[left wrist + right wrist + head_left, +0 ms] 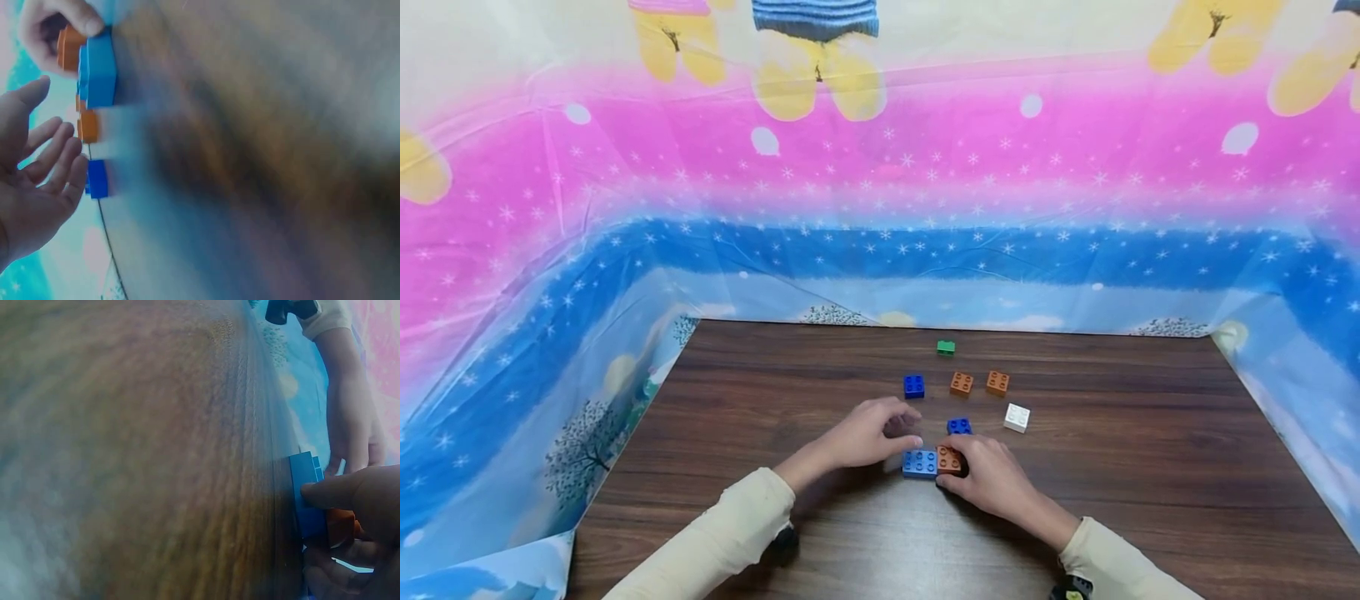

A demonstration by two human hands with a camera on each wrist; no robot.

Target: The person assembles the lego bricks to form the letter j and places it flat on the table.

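Pale sleeves lie nearest the head camera, leading to 2 hands over the counter. The right hand has its fingers clamped on an orange brick at the right end of a light-blue brick; the left hand, fingers apart, holds nothing just beside them. Both bricks should handle as light, stiff plastic, hard to break and a little slick; flat opposite walls below the studs offer the surest hold. From the head, these 2 look side by side; the wrist views show orange on top of light blue, though not how firmly seated. Only the head view shows the white brick and green brick farther out.
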